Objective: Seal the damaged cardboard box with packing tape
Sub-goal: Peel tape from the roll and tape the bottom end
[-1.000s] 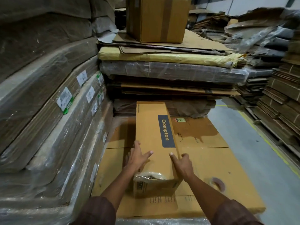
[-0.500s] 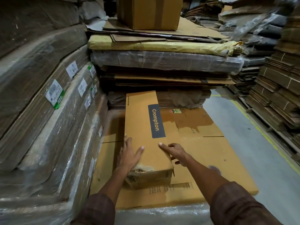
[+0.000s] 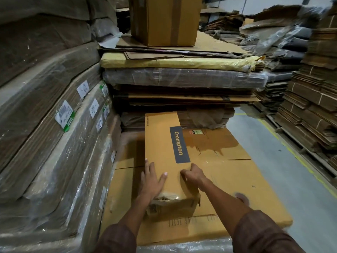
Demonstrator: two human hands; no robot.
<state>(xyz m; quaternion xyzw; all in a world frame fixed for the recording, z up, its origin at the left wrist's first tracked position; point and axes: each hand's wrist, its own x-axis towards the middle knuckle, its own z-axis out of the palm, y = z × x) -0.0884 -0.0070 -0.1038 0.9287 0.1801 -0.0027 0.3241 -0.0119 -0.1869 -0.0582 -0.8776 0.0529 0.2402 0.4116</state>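
Crompton box point(image 3: 164, 143) under both hands point(image 3: 152, 180)

I see 2 bare forearms, each coming out of a dark brown sleeve point(image 3: 262, 232) of faintly checked cloth, pushed up short of the elbow. The left hand point(image 3: 152, 181) and right hand point(image 3: 194, 175) wear no gloves, rings or watch. Pale fingernails show on both.

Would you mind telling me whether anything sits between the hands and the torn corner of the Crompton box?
Nothing visible does. The left hand lies flat on the Crompton box beside the torn corner; the right hand rests, fingers curled, on its right edge.
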